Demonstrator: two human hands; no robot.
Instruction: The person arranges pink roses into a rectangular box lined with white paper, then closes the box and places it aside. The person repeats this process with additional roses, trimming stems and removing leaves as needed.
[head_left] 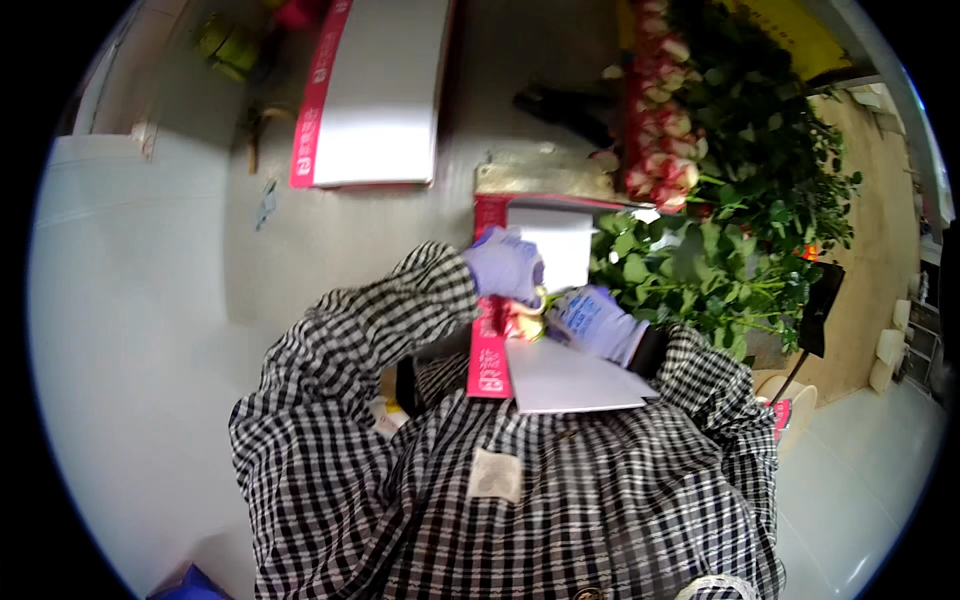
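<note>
Both my hands wear lavender gloves and come together over a white sheet with a pink printed border [580, 378] lying in front of my chest. Between them sits a pale yellow and pink rose [523, 324]. My left hand [503, 265] curls from above with its fingers closed around the rose. On the other side, my right hand [596, 322] is closed close beside the bloom, fingers bent inward; what lies inside them is hidden. Leafy green stems [690, 275] spread just beyond my right hand.
A stack of white sheets with a pink border [380, 95] lies at the far left. Red-and-white roses [662, 150] stand in a row at the far right, beside dense foliage [760, 130]. A metal block [545, 178] borders the work spot; a dark tool [565, 105] lies behind it.
</note>
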